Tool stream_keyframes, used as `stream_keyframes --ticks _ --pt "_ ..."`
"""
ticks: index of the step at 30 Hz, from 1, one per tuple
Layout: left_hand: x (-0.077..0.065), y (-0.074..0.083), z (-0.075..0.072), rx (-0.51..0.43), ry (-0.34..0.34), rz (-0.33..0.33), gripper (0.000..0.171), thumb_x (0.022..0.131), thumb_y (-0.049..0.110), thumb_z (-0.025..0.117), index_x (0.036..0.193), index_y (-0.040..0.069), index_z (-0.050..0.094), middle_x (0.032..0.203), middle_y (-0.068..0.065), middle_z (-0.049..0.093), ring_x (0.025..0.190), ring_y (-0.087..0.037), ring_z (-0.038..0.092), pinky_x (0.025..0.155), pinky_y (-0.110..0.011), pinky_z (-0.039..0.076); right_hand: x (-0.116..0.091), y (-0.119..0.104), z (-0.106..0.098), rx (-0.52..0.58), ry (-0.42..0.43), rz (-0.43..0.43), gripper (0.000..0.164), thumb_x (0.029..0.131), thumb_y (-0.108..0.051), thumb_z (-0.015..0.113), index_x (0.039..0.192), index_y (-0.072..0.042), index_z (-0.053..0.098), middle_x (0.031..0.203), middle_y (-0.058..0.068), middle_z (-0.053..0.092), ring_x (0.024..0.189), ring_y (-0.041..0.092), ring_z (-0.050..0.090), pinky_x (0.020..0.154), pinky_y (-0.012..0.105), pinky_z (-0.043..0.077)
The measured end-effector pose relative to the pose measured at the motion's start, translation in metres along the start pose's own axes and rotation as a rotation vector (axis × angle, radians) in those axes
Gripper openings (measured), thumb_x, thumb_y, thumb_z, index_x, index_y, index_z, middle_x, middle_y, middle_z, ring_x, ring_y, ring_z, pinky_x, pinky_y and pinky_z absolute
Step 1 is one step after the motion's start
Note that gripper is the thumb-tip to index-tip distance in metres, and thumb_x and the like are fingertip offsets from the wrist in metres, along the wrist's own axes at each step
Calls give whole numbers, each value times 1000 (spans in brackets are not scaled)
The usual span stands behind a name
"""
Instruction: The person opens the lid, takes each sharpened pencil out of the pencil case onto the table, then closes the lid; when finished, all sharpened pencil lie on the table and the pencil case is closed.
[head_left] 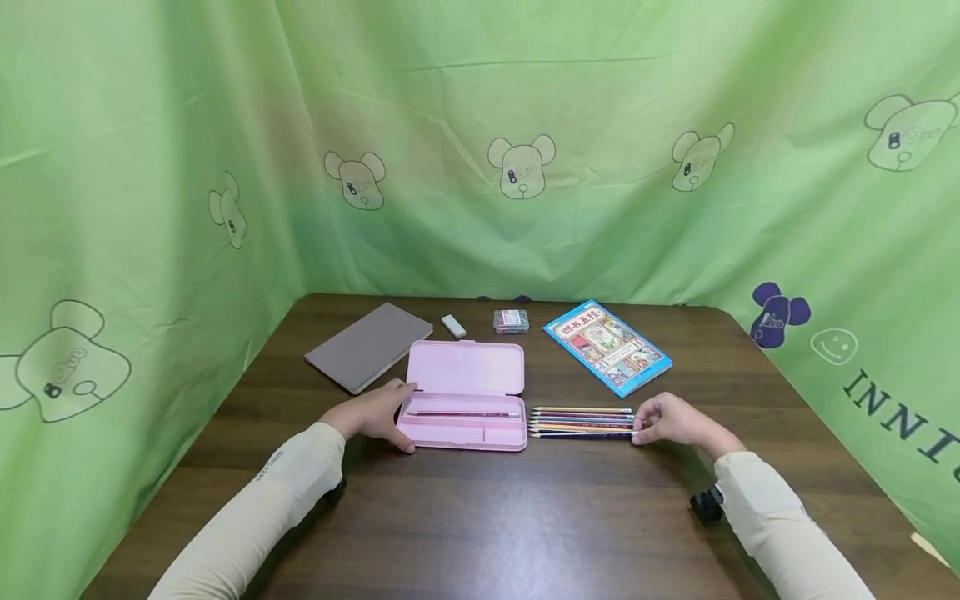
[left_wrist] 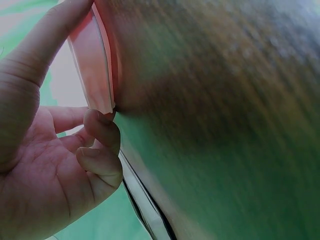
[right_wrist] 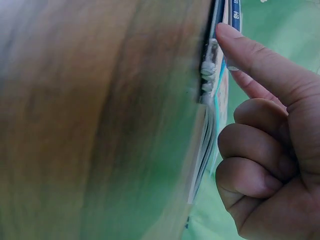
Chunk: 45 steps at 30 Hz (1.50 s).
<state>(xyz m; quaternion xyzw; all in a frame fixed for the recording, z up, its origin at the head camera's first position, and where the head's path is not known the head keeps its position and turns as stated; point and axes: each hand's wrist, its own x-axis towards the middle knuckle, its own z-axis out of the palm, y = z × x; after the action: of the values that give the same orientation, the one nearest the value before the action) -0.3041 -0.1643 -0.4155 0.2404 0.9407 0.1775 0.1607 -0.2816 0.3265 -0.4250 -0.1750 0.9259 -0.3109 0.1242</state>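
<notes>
A pink pencil case [head_left: 465, 367] lies with its lid folded back on the table. One dark red pencil [head_left: 465, 414] rests in its long compartment. My left hand [head_left: 375, 412] holds the case by its left end, thumb at the near corner and fingers toward the hinge; in the left wrist view the thumb lies along the pink case wall [left_wrist: 95, 60]. Right of the case, several pencils [head_left: 581, 421] lie side by side, tips to the left. My right hand [head_left: 671, 421] pinches the right end of a near pencil between thumb and index finger, other fingers curled.
Behind the case are a grey-brown notebook [head_left: 369, 346], a white eraser [head_left: 453, 326] and a small clear box [head_left: 511, 321]. A blue comic-style book [head_left: 607, 346] lies beyond the pencils. Green patterned cloth [head_left: 480, 233] hangs around the brown wooden table [head_left: 480, 525].
</notes>
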Motion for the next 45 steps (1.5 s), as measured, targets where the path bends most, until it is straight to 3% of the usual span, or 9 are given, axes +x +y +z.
stream_keyframes --ticks 20,26,34,45 --pt "-1 2 -1 7 1 5 106 64 38 83 144 -1 26 137 -19 37 119 -28 45 101 -44 37 5 -1 -2 52 -6 3 24 73 -22 78 77 -3 64 55 -8 48 49 2 35 48 20 33" --pt "-1 4 -1 -11 3 15 105 64 37 83 144 -2 26 138 -20 36 121 -28 44 103 -44 35 17 -10 2 41 -11 -21 21 74 -21 77 81 -4 66 54 -7 38 48 2 31 47 20 30" --pt "-2 3 -1 -6 14 14 105 64 37 83 143 -2 26 137 -20 37 119 -29 44 102 -44 36 39 -25 14 53 -15 -53 20 74 -22 77 81 -6 66 56 -6 44 50 4 35 48 20 31" --pt "-1 2 0 7 5 4 106 64 38 84 143 -1 27 137 -19 37 118 -27 45 102 -44 36 71 -53 34 33 1 -83 17 73 -21 77 79 -10 67 54 -6 40 50 7 33 48 22 30"
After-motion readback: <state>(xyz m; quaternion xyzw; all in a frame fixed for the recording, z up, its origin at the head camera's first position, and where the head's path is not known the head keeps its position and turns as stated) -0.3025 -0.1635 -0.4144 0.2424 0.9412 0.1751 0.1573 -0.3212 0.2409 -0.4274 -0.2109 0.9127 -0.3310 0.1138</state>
